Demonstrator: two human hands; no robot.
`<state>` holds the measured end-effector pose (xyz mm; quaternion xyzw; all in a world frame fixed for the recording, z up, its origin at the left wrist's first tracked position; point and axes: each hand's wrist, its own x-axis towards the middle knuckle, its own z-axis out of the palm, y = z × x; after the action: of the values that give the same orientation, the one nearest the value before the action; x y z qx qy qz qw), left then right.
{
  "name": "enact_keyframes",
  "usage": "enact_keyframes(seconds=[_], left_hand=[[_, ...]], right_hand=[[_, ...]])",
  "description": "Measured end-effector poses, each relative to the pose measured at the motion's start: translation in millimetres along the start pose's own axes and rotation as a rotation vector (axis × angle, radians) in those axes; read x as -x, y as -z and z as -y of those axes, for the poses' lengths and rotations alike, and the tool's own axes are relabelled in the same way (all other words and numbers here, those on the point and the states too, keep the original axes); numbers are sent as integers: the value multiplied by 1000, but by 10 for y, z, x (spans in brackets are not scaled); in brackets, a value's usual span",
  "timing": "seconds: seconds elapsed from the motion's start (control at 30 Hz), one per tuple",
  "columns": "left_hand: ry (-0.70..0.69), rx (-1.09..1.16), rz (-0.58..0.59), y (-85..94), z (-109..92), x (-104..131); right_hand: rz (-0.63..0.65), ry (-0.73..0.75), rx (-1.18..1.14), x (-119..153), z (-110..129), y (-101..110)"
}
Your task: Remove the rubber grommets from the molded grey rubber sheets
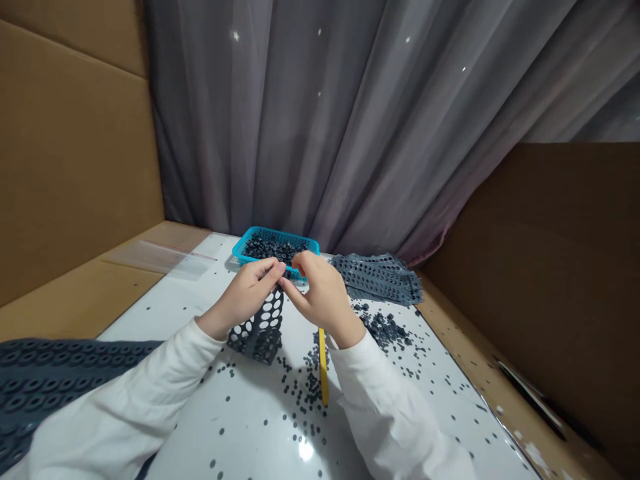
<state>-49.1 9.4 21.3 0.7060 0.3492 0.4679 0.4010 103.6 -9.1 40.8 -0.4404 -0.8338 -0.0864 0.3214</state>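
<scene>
A black perforated rubber sheet [264, 323] with rows of round holes hangs over the table, its lower end bent. My left hand [245, 293] pinches its top edge between thumb and fingers. Close beside it, my right hand [323, 293] has its thumb tip at the same edge, while the index finger is bent and held apart from the thumb. Whether the right hand's other fingers touch the sheet is hidden. Just behind both hands, a blue basket [241, 257] holds many small black rubber pieces [270, 249].
A yellow stick-like tool [323, 373] lies below my right hand. Black bits [387, 330] are scattered over the white table [195, 400]. Stacked perforated sheets [377, 277] lie back right, a ringed dark sheet [30, 377] at left, and a clear plastic bag [165, 259] back left. Cardboard walls [540, 280] flank the table.
</scene>
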Motion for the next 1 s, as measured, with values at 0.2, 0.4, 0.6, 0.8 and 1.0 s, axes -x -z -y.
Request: enact_keyframes(seconds=[0.2,0.4,0.6,0.8,1.0], left_hand=[[-3,8,24,-9,23,-8],[222,379,6,-31,23,-2],[298,771,-184,-71,-22,-8],[322,963,-242,-76,43,-61],[336,1027,-295,-58,58,-87]], right_hand=[[123,-23,-42,40,6,-51],[81,5,-512,48,-13,-126],[-63,-247,-1163,-45,46,-389],[-181,-500,-1366,-107,175,-621],[-296,-605,-1410,-189,220,-661]])
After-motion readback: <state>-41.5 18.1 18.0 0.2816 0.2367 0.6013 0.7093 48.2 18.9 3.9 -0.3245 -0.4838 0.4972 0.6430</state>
